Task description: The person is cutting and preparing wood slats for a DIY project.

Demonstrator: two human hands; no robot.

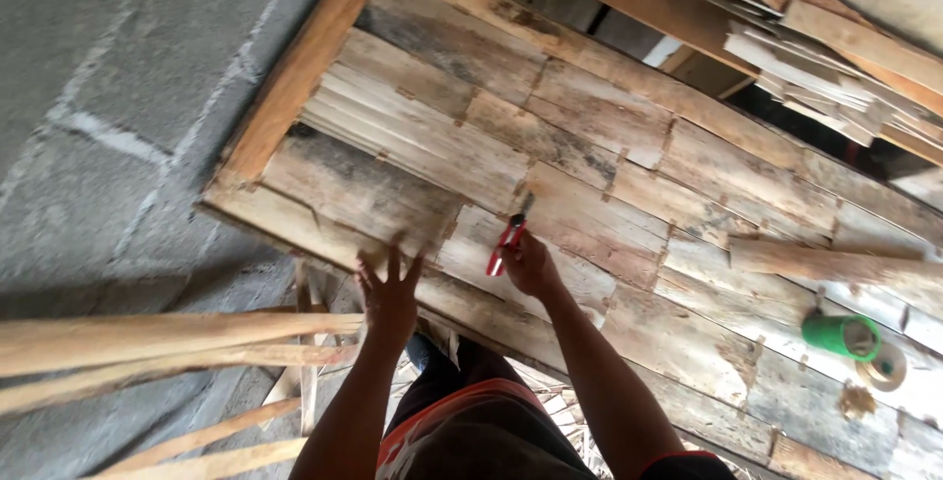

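At the left edge of the frame, pale strips [147,342] ran out sideways, their near ends pointing at the left hand [390,293]. That hand was spread wide, fingers fanned, holding nothing; its fingertips reached the near edge of the panel [629,146], touching or just short of it, which could not be told. The panel, a big slab of weathered planks, lay slantwise from the upper left of the frame down to the lower right, a raised batten [295,72] along its left end.

Just right of the open hand, the right hand [528,266] was closed round a red-handled tool [508,242]. The tool's long axis ran up and slightly right from the fist, its dark tip resting on a plank near the frame's centre. So the tool lay ahead of the grip, and the right hand was the nearer to that spot.

Toward the lower right, well apart from both hands, sat a green roll [840,335] and a tape ring [887,367]; loose boards [835,57] were stacked at the upper right.
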